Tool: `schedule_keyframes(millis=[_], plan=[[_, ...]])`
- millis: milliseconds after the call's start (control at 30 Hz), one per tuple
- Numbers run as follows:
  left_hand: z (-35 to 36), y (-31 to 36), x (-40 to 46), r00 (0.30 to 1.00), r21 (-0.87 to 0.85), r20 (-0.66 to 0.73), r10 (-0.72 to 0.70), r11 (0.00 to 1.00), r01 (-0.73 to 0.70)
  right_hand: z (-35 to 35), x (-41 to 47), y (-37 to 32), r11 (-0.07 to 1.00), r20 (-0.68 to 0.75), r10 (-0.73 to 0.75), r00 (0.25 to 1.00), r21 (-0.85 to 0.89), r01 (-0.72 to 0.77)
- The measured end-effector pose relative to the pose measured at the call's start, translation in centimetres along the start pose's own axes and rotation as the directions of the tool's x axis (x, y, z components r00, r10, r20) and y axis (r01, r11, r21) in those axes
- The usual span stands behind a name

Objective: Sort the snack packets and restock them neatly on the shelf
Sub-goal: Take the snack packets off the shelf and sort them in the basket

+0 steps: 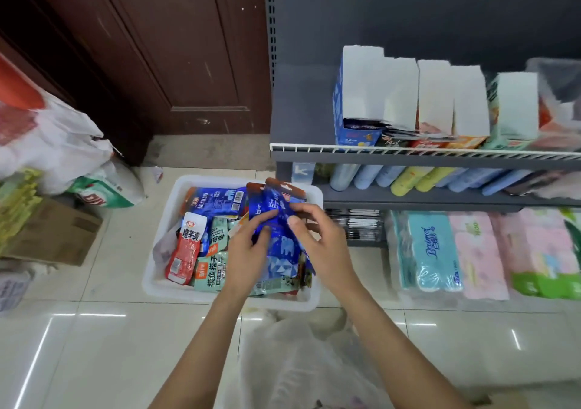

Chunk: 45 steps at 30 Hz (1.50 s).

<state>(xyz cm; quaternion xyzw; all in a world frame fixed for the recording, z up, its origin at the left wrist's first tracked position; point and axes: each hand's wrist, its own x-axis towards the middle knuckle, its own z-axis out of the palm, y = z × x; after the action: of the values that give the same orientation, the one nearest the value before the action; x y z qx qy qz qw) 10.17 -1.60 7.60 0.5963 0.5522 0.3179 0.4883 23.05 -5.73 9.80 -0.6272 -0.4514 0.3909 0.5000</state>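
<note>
A white plastic bin [163, 286] on the tiled floor holds several snack packets: blue ones [217, 202], a red one [184, 253] and pale green ones [210, 271]. Above the bin I hold a small stack of blue packets [281, 245] between both hands. My left hand [248, 254] grips the stack's left edge, and my right hand [317, 238] pinches it from the right. The grey shelf [408, 153] to the right carries open display boxes [361, 100] with snacks inside.
Lower shelves hold pastel bottles [405, 179] and tissue packs [437, 251]. A clear plastic bag [292, 358] lies on the floor near me. Bags and a cardboard box [59, 232] crowd the left side by a brown door [176, 47].
</note>
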Motion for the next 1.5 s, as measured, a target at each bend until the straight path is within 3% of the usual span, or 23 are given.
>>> schedule_keyframes(millis=[133,200,267,367,433,567,633,700,767,833,933,1033,1100,1200,1300,1400,1500], plan=[[4.9,3.3,0.2,0.965,-0.326,0.042,-0.26,0.909,0.259,-4.4,1.2,2.1,0.968,0.049,-0.05,0.998,-0.244,0.06],[7.7,5.6,0.3,0.936,-0.512,0.151,-0.318,0.785,0.349,-7.3,1.9,3.3,0.952,0.004,-0.018,1.0,-0.306,0.018],[10.4,7.1,0.4,0.923,-0.572,0.202,-0.327,0.725,0.382,-10.6,2.6,3.8,0.946,-0.047,0.009,0.999,-0.324,-0.024],[14.3,8.5,0.6,0.949,-0.428,0.144,-0.282,0.846,0.317,-16.3,3.9,3.8,0.954,-0.086,0.029,0.996,-0.294,-0.053],[16.6,9.4,1.1,0.967,-0.348,0.107,-0.23,0.903,0.254,-20.3,5.0,3.5,0.971,-0.06,0.122,0.991,-0.201,-0.132],[19.4,11.3,2.2,0.975,-0.324,0.097,-0.2,0.92,0.221,-26.2,6.8,3.0,0.94,0.112,0.319,0.941,0.086,-0.329],[20.3,12.0,2.7,0.981,-0.295,0.094,-0.17,0.936,0.19,-27.9,7.7,2.8,0.932,0.141,0.33,0.933,0.109,-0.346],[20.8,12.9,3.3,0.986,-0.286,0.092,-0.139,0.945,0.16,-28.7,8.5,2.9,0.953,0.133,0.301,0.944,-0.012,-0.302],[21.1,13.3,4.1,0.991,-0.284,0.068,-0.115,0.95,0.13,-29.1,9.4,2.9,0.958,0.077,0.177,0.981,-0.242,-0.154],[21.1,13.7,5.3,0.994,-0.298,0.031,-0.11,0.948,0.114,-29.1,10.3,2.4,0.94,0.054,0.069,0.996,-0.339,-0.047],[20.9,14.3,7.6,0.995,-0.313,0.032,-0.098,0.944,0.103,-29.0,12.8,0.8,0.965,0.056,0.124,0.991,-0.24,-0.107],[20.4,15.0,10.0,0.999,-0.267,0.051,-0.004,0.964,0.018,-29.0,16.2,-0.3,0.959,0.148,0.187,0.971,-0.243,-0.147],[19.4,15.2,11.7,1.0,-0.252,0.001,0.03,0.967,-0.029,-29.2,18.6,-1.3,0.977,0.19,0.189,0.963,-0.139,-0.164],[16.8,14.8,13.9,0.985,-0.377,-0.173,-0.022,0.925,-0.046,-29.6,22.6,-3.2,0.99,0.016,0.069,0.997,0.119,-0.07],[14.1,14.0,15.3,0.955,-0.478,-0.275,-0.111,0.878,-0.035,-28.6,26.1,-4.4,0.982,-0.088,-0.023,0.996,0.187,0.04],[12.9,13.4,16.1,0.934,-0.502,-0.328,-0.142,0.864,-0.045,-25.8,28.3,-4.0,0.995,-0.094,-0.038,0.995,0.092,0.047],[12.8,13.2,16.4,0.916,-0.534,-0.36,-0.179,0.844,-0.045,-23.1,28.7,-2.6,0.943,0.014,-0.142,0.99,-0.301,0.139]])
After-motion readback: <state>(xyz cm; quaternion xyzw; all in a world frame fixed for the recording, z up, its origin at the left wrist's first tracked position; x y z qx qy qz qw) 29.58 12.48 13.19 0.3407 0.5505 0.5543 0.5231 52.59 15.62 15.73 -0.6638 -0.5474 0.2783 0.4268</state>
